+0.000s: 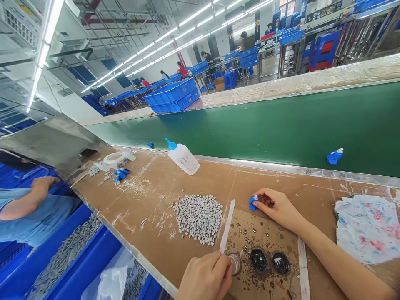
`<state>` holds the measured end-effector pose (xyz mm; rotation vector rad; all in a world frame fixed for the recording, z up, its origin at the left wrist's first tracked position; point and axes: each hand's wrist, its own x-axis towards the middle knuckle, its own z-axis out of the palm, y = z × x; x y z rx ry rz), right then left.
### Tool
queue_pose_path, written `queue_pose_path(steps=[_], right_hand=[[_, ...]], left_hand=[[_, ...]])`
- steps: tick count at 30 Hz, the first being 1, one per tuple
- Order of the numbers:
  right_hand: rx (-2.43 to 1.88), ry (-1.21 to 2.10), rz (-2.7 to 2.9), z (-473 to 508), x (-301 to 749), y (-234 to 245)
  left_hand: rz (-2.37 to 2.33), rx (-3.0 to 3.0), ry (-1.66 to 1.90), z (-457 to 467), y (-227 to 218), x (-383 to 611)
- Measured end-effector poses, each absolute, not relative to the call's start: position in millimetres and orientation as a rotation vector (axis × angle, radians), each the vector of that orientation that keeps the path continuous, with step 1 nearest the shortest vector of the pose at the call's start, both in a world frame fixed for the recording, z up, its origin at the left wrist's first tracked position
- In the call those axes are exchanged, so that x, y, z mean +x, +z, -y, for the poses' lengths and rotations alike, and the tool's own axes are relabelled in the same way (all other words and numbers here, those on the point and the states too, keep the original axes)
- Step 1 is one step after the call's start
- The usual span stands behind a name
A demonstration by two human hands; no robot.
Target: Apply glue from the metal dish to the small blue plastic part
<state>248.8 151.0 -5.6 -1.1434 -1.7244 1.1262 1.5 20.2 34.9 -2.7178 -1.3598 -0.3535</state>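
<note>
One blue piece [252, 204] slants, white end [256, 197] toward belt [265, 125].

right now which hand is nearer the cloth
Right. The right hand is left of the cloth, pinching a blue piece; the left hand is farther left, beyond the black circles.

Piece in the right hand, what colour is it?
The piece is blue with a white part; head view shows it.
</note>
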Motion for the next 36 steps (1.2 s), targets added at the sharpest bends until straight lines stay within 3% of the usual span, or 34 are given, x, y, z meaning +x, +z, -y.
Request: queue_pose_path(steps=[5, 11, 16, 22, 29, 36], right_hand=[[-1.047, 1.269, 1.621, -144, 247, 11], [-0.72, 1.622, 1.643, -106, 229, 54], [-0.693, 1.492, 1.762, -92, 227, 61], [-0.763, 1.514, 1.734, -85, 223, 62], [-0.745, 1.483, 1.695, -82, 218, 67], [-0.695, 1.429, 1.773, -84, 218, 65]], left_hand=[[1.685, -2.771, -0.742, -16, 39, -7], [2.225, -2.386, -1.899, -16, 48, 22], [2.305, -2.16, -2.544, -20, 52, 43], [2.21, -2.2, -2.596, -22, 54, 38], [2.55, -2.21, -2.631, -17, 56, 37], [2.398, -2.341, -2.314, -16, 59, 38]])
